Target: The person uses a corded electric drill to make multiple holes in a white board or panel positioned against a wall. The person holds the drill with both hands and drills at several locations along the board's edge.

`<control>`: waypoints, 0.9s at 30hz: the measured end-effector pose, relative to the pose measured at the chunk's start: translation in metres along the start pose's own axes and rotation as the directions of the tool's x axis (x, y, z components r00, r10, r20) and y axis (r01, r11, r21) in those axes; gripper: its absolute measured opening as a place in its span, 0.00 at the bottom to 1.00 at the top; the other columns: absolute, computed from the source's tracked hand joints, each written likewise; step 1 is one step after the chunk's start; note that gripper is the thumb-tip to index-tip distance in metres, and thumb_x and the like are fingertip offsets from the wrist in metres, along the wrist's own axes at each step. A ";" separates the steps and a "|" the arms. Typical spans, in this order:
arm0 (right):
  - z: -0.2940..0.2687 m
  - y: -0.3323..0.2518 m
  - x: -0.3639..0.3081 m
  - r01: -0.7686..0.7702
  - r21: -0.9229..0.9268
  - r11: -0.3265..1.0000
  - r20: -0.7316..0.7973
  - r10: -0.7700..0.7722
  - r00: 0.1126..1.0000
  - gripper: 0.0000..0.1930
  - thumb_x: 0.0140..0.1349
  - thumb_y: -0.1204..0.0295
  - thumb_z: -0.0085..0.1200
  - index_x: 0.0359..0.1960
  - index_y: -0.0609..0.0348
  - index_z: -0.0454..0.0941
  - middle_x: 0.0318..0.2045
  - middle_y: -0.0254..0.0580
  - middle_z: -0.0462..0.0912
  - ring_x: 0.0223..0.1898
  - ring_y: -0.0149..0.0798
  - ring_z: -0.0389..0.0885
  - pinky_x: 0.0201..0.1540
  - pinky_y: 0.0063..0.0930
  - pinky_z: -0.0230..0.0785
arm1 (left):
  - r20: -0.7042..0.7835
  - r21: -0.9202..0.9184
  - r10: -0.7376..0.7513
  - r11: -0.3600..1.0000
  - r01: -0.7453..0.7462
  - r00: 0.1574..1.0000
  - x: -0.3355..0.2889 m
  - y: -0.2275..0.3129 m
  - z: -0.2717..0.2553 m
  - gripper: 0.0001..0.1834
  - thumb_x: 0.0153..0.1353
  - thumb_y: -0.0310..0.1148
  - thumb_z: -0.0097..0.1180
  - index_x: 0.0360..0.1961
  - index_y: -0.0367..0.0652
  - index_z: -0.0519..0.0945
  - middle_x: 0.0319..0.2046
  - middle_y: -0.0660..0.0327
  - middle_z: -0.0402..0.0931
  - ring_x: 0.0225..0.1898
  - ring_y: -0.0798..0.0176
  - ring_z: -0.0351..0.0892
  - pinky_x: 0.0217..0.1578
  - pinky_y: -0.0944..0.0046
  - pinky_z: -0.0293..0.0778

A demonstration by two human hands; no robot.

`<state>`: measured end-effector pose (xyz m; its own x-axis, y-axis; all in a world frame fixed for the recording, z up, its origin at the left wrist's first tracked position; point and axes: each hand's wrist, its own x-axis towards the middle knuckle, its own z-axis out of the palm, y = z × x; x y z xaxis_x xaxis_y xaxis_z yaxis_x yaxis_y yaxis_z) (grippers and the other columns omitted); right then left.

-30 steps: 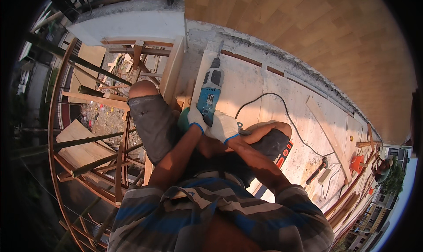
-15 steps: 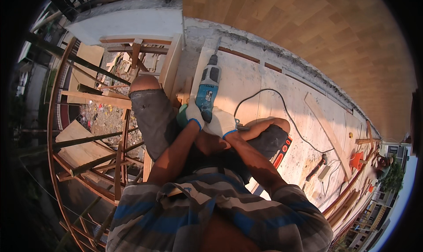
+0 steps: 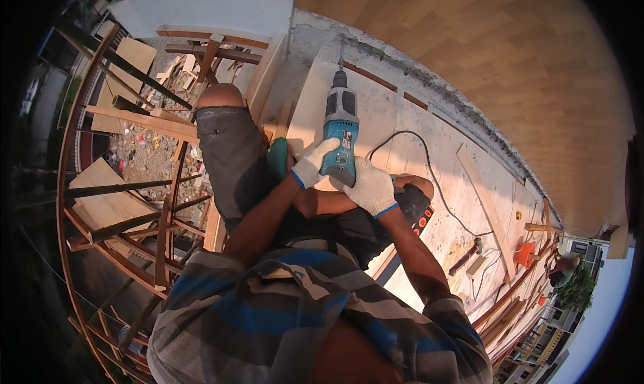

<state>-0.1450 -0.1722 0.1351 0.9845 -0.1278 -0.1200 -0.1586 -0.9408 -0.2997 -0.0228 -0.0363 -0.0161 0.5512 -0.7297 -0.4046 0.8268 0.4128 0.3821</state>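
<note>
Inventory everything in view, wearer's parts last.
Power drill: one, teal and grey, upper centre
Cord: one, black, across decking
Decking: several sheets, pale, right
Loose plank: one, pale, on decking
Handled tool: one, black and orange, right
Level-like tool: one, red, by right knee
Bucket-like object: one, orange, right
Tiled surface: one, tan, upper right
Wall: one, white, upper left
Poles: several, dark green, left
Timbers: many, brown, left
Another person: one, blurred, far right
Shorts: one pair, dark grey, centre
Shirt: one, grey and blue, bottom
Left fingers: several, white-gloved, on drill
Right fingers: several, white-gloved, on drill
</note>
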 end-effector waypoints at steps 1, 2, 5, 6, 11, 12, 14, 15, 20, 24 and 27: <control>0.000 -0.001 -0.007 -0.007 -0.006 1.000 -0.003 0.007 1.000 0.33 0.62 0.47 0.74 0.57 0.60 0.81 0.43 0.59 0.89 0.40 0.65 0.92 0.44 0.55 0.85 | 0.020 -0.004 -0.002 1.000 0.002 1.000 -0.008 -0.002 0.006 0.24 0.81 0.42 0.61 0.67 0.34 0.79 0.53 0.50 0.88 0.52 0.53 0.92 0.55 0.52 0.90; 0.000 -0.001 -0.011 -0.013 -0.013 1.000 -0.006 0.013 1.000 0.33 0.61 0.47 0.74 0.57 0.60 0.80 0.43 0.59 0.89 0.40 0.65 0.92 0.44 0.55 0.85 | 0.039 -0.008 -0.003 1.000 0.003 0.999 -0.015 -0.002 0.012 0.23 0.82 0.41 0.61 0.67 0.34 0.79 0.53 0.50 0.88 0.51 0.54 0.92 0.55 0.52 0.90; -0.002 -0.002 -0.005 -0.016 -0.038 0.999 -0.028 0.015 0.999 0.34 0.60 0.45 0.76 0.56 0.60 0.81 0.43 0.60 0.89 0.40 0.65 0.92 0.44 0.56 0.85 | 0.066 -0.029 -0.014 0.999 0.015 0.998 -0.016 0.009 0.021 0.23 0.82 0.40 0.61 0.67 0.35 0.79 0.53 0.52 0.88 0.51 0.55 0.92 0.54 0.53 0.89; -0.004 -0.004 -0.001 -0.020 -0.045 0.999 -0.036 0.018 0.999 0.34 0.60 0.45 0.76 0.55 0.60 0.82 0.42 0.59 0.89 0.40 0.64 0.93 0.44 0.56 0.86 | 0.065 -0.020 -0.005 1.000 0.006 0.998 -0.014 0.013 0.023 0.23 0.82 0.40 0.61 0.67 0.35 0.79 0.53 0.52 0.88 0.51 0.56 0.92 0.54 0.54 0.89; -0.006 -0.008 0.020 -0.051 -0.003 0.999 -0.084 0.050 0.995 0.32 0.61 0.41 0.76 0.50 0.58 0.85 0.36 0.56 0.92 0.37 0.61 0.94 0.42 0.53 0.86 | 0.073 0.065 -0.015 0.998 0.010 0.997 -0.001 0.030 0.025 0.26 0.80 0.41 0.63 0.68 0.34 0.78 0.54 0.53 0.87 0.50 0.59 0.91 0.53 0.56 0.88; -0.005 -0.007 0.023 -0.059 0.008 0.998 -0.076 0.059 0.995 0.32 0.61 0.41 0.75 0.50 0.58 0.85 0.36 0.55 0.92 0.37 0.60 0.94 0.41 0.53 0.86 | 0.062 0.065 0.015 0.998 -0.019 0.998 -0.001 0.030 0.028 0.26 0.80 0.42 0.63 0.69 0.34 0.77 0.54 0.53 0.87 0.50 0.59 0.91 0.53 0.56 0.88; -0.002 -0.003 0.022 -0.074 0.027 0.997 -0.061 0.076 0.995 0.31 0.61 0.41 0.75 0.50 0.57 0.86 0.34 0.54 0.93 0.36 0.59 0.94 0.41 0.52 0.87 | 0.041 0.065 0.074 0.995 -0.076 0.996 -0.005 0.027 0.034 0.27 0.80 0.42 0.64 0.70 0.34 0.76 0.55 0.54 0.86 0.50 0.59 0.91 0.54 0.57 0.88; 0.001 0.000 0.021 -0.061 -0.009 0.998 -0.050 0.060 0.997 0.32 0.61 0.41 0.75 0.50 0.57 0.86 0.34 0.54 0.92 0.36 0.59 0.94 0.41 0.52 0.86 | 0.062 0.066 0.074 0.995 -0.079 0.995 -0.006 0.027 0.034 0.28 0.79 0.42 0.65 0.70 0.34 0.76 0.55 0.54 0.85 0.49 0.59 0.91 0.52 0.57 0.88; 0.005 0.008 0.026 -0.092 0.035 0.995 0.003 0.092 0.996 0.32 0.60 0.41 0.76 0.48 0.57 0.84 0.35 0.55 0.92 0.37 0.61 0.93 0.42 0.52 0.86 | 0.012 0.064 0.040 0.997 -0.041 0.999 -0.001 0.025 0.032 0.27 0.79 0.41 0.66 0.68 0.34 0.77 0.51 0.55 0.86 0.46 0.61 0.92 0.48 0.58 0.89; -0.007 0.007 0.032 -0.089 0.042 0.995 0.044 0.087 0.995 0.24 0.59 0.54 0.75 0.49 0.56 0.84 0.36 0.55 0.92 0.39 0.61 0.93 0.44 0.52 0.86 | -0.034 0.061 0.041 0.997 -0.039 0.999 -0.002 0.031 0.040 0.27 0.78 0.43 0.68 0.67 0.34 0.78 0.49 0.56 0.87 0.44 0.62 0.92 0.46 0.60 0.89; -0.013 0.013 0.032 -0.062 0.080 0.995 0.040 0.058 0.997 0.22 0.57 0.59 0.73 0.49 0.57 0.83 0.37 0.55 0.92 0.39 0.62 0.93 0.44 0.52 0.86 | -0.002 0.135 0.020 0.991 -0.020 1.000 -0.006 0.045 0.053 0.30 0.77 0.44 0.69 0.68 0.33 0.77 0.51 0.55 0.87 0.46 0.63 0.91 0.48 0.61 0.89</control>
<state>-0.1149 -0.1930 0.1400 0.9698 -0.1700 -0.1749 -0.2244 -0.9028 -0.3668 0.0052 -0.0424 0.0471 0.5683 -0.7199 -0.3985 0.7930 0.3499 0.4987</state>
